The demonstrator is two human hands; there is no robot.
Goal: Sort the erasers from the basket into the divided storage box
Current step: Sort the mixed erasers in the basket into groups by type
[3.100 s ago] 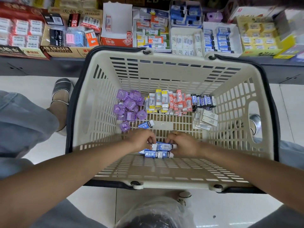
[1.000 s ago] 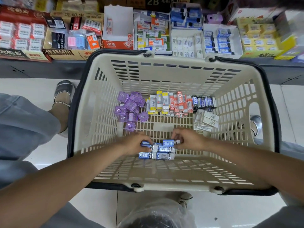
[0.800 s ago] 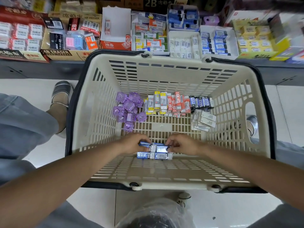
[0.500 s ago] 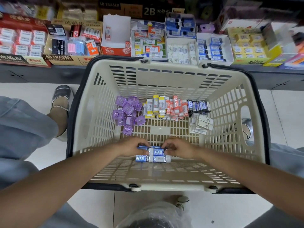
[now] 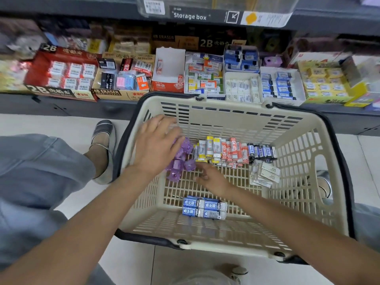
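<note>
A cream plastic basket (image 5: 246, 118) stands on the floor in front of me. A neat block of blue-and-white erasers (image 5: 204, 207) lies near its front wall, with no hand on it. Further back lie purple erasers (image 5: 182, 161), yellow-and-white ones (image 5: 208, 149), red-and-white ones (image 5: 233, 152), dark blue ones (image 5: 260, 151) and white ones (image 5: 265, 174). My left hand (image 5: 157, 147) hovers flat, fingers spread, over the purple pile and hides part of it. My right hand (image 5: 211, 177) reaches toward the purple erasers with loosely bent fingers and holds nothing.
A low shelf behind the basket carries open cartons of erasers (image 5: 203, 79). A clear box with a "Storage box" label (image 5: 191, 16) sits on the shelf above. My foot in a grey shoe (image 5: 102, 145) stands left of the basket.
Both hands let go of the blue-and-white erasers and moved back to the purple pile. The blue block stays near the front wall. The camera tilted up, showing the upper shelf.
</note>
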